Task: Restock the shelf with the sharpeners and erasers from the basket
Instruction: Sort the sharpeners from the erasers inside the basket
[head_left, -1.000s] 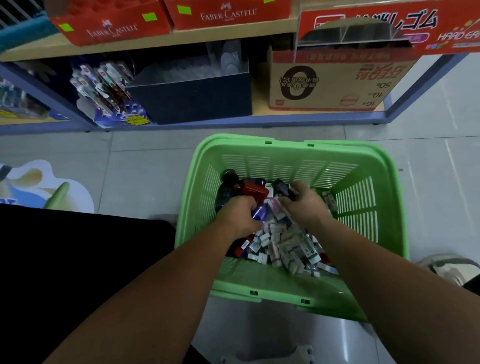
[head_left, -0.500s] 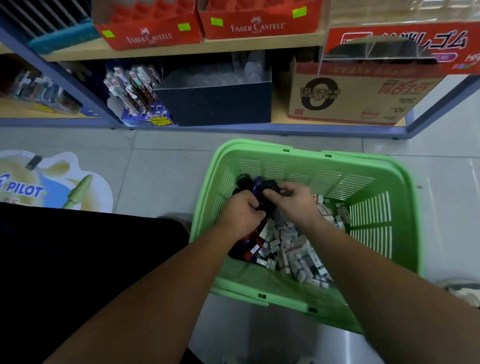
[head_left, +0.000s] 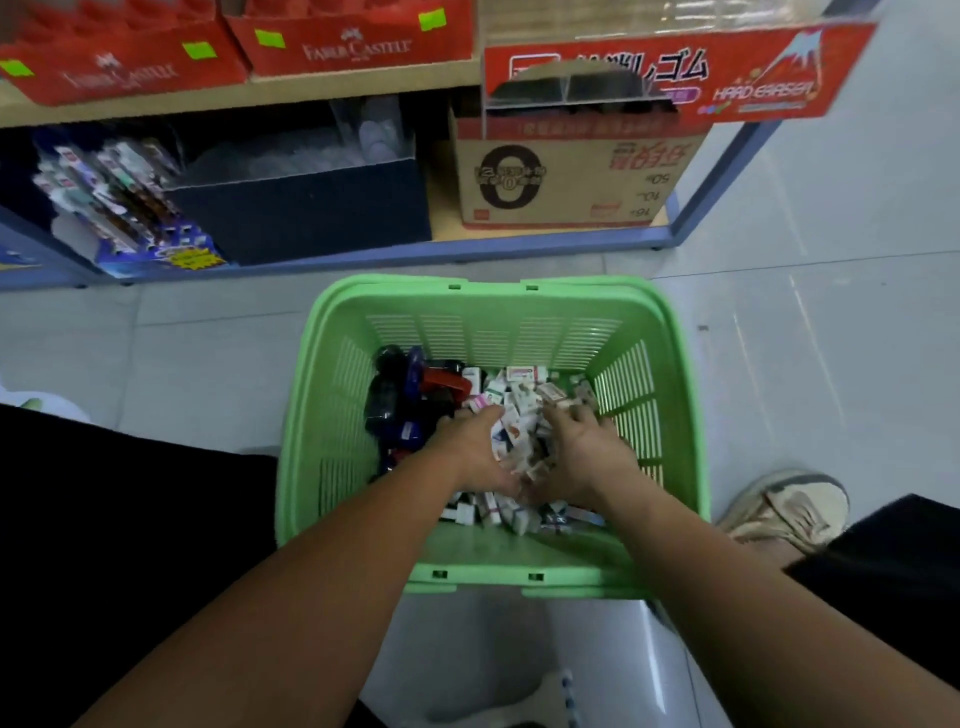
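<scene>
erasers (head_left: 519, 397) in small boxes lie heaped in the green basket (head_left: 493, 304). the left hand (head_left: 475, 452) and right hand (head_left: 589, 452) cup a pile of them from either side, heels nearly touching. dark sharpeners (head_left: 395, 405) crowd the basket's left side. the shelf (head_left: 363, 255) stands just beyond.

pale tiled floor (head_left: 810, 338) carries the green basket (head_left: 498, 304) before the shelf (head_left: 467, 249)

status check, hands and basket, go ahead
Left hand and right hand both cupped round a heap of erasers in the basket. Sharpeners untouched at its left side. Nothing blocks the shelf.
</scene>
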